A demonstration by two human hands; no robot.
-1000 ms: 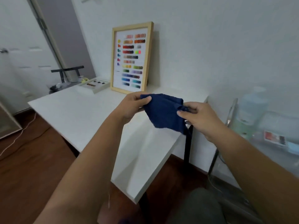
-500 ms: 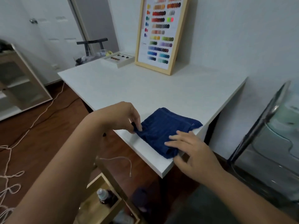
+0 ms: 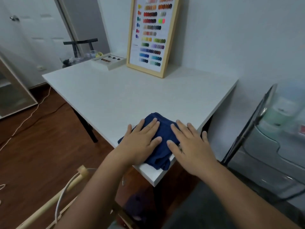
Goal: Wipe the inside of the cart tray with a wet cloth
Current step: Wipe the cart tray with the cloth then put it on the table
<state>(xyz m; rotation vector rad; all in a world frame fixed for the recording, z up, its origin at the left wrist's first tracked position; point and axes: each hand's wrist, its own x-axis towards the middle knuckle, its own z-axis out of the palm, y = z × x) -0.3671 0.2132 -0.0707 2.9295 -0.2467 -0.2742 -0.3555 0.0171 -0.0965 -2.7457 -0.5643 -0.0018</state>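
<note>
A folded dark blue cloth (image 3: 162,129) lies on the near corner of the white table (image 3: 132,96). My left hand (image 3: 142,139) lies flat on the cloth's left half, fingers straight and spread. My right hand (image 3: 189,142) presses flat on its right half, with the outer fingers reaching onto the tabletop. A clear-sided cart (image 3: 270,146) with a dark metal frame stands to the right of the table; blurred bottles sit in its upper tray.
A wooden-framed colour chart (image 3: 153,35) leans on the wall at the table's back, with a white sample box (image 3: 109,61) beside it. A wooden frame with a white cable (image 3: 66,192) stands at lower left, over brown floor. A black stool and a door are behind.
The cloth went from held in the air between both hands to lying on the table corner. Both hands let go of their pinches and now lie flat on it.
</note>
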